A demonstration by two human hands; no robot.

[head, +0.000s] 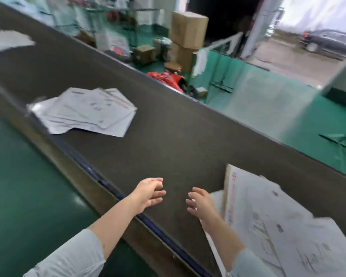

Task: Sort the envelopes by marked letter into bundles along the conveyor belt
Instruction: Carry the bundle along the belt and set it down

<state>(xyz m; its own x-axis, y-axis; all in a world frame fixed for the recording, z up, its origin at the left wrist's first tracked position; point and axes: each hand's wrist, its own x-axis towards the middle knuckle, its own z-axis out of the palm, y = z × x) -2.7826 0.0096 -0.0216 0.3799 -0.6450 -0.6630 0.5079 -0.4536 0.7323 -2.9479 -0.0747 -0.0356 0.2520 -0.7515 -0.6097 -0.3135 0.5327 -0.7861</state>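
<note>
both hands (173, 198) empty over belt (168, 136), envelope piles (84, 112) apart

You are viewing one conveyor belt (168, 126), three envelope bundles (far bundle (8, 40), middle bundle (84, 112), near bundle (268, 212)) and two hands (left hand (148, 193), right hand (202, 204)).

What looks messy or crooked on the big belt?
The middle envelope pile is fanned out crookedly, with one corner poking toward the near edge of the conveyor belt. The nearest pile is also slid apart, not squared.
</note>
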